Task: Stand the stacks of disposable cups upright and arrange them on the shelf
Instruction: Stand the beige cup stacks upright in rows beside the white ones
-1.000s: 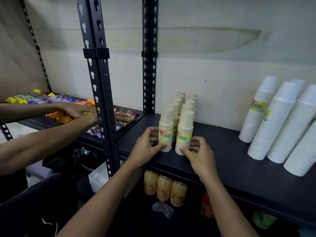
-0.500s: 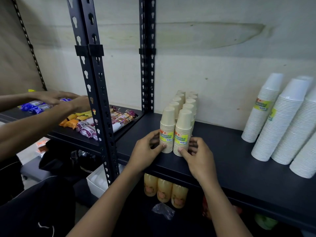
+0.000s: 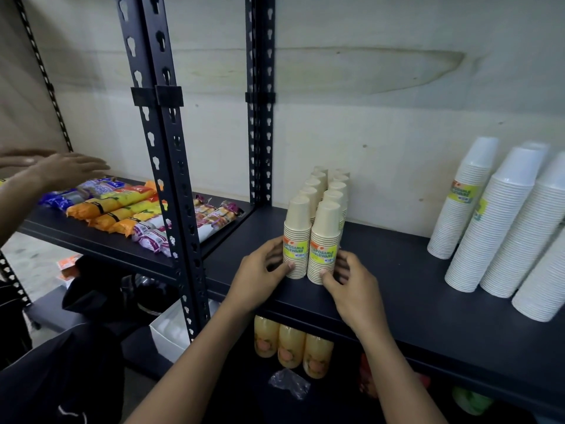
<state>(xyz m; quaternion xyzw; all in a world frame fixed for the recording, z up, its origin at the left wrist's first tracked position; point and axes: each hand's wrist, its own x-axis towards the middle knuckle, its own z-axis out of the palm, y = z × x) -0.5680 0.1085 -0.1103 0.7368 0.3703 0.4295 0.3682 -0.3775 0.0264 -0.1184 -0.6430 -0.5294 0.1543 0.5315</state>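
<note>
Gripping left front stack of cream paper cups with left hand, right front stack with right hand, upright on black metal shelf.

On the shelf, the small cup stacks stand upright in two rows side by side, running from the near edge back toward the wall. The left hand holds the nearest left stack from its left side, and the right hand holds the nearest right stack from its right. Well apart to the right stand the tall cup stacks. Left of the post, snack packets lie on a neighbouring shelf. Bottles stand beneath.
</note>
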